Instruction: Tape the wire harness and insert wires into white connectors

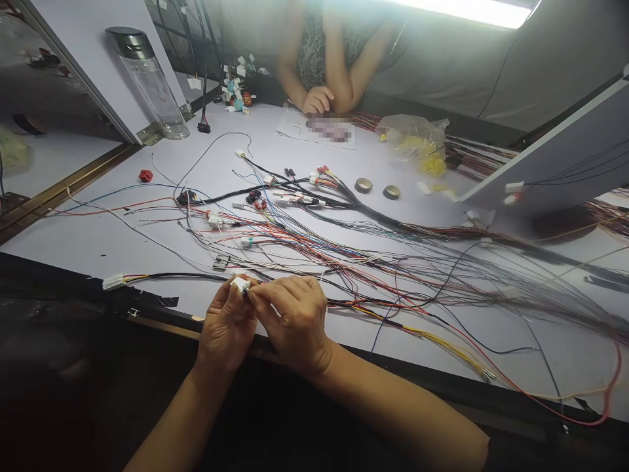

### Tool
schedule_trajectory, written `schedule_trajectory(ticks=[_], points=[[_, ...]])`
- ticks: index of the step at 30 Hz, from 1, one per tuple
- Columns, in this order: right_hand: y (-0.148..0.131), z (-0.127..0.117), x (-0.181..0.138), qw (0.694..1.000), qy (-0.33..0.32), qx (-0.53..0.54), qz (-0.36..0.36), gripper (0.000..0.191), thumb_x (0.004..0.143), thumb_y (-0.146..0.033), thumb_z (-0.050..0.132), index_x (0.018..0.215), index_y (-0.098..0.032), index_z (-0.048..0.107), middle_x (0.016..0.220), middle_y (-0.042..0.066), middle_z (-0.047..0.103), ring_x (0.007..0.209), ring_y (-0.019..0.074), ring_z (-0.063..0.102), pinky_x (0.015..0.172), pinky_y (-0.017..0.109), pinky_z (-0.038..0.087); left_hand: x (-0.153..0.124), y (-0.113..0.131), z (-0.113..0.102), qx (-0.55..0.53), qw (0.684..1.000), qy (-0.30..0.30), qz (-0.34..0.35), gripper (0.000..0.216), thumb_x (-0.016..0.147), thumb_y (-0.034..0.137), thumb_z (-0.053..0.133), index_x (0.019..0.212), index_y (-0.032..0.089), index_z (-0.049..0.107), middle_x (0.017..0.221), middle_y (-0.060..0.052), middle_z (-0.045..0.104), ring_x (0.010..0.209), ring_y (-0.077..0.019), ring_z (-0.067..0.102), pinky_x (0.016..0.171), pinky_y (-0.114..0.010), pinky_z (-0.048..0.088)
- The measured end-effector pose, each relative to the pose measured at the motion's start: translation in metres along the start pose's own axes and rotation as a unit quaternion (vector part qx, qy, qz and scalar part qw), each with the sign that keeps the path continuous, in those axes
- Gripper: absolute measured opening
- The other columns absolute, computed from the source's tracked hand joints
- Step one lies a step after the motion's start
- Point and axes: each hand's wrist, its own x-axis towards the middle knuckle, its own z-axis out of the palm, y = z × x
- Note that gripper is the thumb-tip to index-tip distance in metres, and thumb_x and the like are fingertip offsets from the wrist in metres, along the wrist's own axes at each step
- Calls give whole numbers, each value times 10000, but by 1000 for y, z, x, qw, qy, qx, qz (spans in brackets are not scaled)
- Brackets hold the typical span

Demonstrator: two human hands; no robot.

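My left hand point(225, 326) pinches a small white connector point(240, 284) at the near edge of the white table point(98, 242). Its fingers are closed around the connector's body. My right hand point(293, 321) meets it from the right, with fingertips pressed together at the connector's end, where a thin wire seems to enter. What those fingertips hold is too small to name. Both hands sit just in front of a wide spread of coloured wires point(344, 255) with several plugs on their ends.
Another white connector point(113, 282) on black wires lies to the left. Two tape rolls point(363, 185) sit mid-table, a bag of yellow parts point(417, 141) behind them. A clear bottle point(152, 82) stands far left. Another person's hand point(317, 99) rests on the far side, by a paper.
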Motion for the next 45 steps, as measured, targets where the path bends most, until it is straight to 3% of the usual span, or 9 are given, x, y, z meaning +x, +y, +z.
schedule_trajectory(ticks=[7, 28, 45], points=[[3, -6, 5, 1000, -17, -4, 6, 141, 927, -277, 580, 827, -233, 670, 749, -38, 705, 716, 106, 606, 689, 310, 282, 1, 0, -1, 11, 1000, 5, 3, 341, 557, 219, 880, 843, 142, 712, 841, -23, 689, 758, -118, 652, 729, -189, 550], [-5, -16, -1, 1000, 27, -8, 6, 163, 923, -243, 582, 776, -200, 639, 687, -24, 679, 661, 96, 589, 684, 318, 298, 1, 0, -1, 14, 1000, 24, 11, 402, 472, 252, 917, 804, 148, 715, 789, -8, 695, 711, -102, 646, 696, -185, 558], [-4, -19, 4, 1000, -21, -17, 7, 176, 916, -242, 572, 765, -199, 652, 701, -33, 685, 679, 103, 602, 687, 319, 288, 0, -1, 0, 25, 1000, -1, 3, 341, 522, 257, 899, 800, 162, 725, 802, -13, 714, 731, -110, 666, 709, -186, 557]])
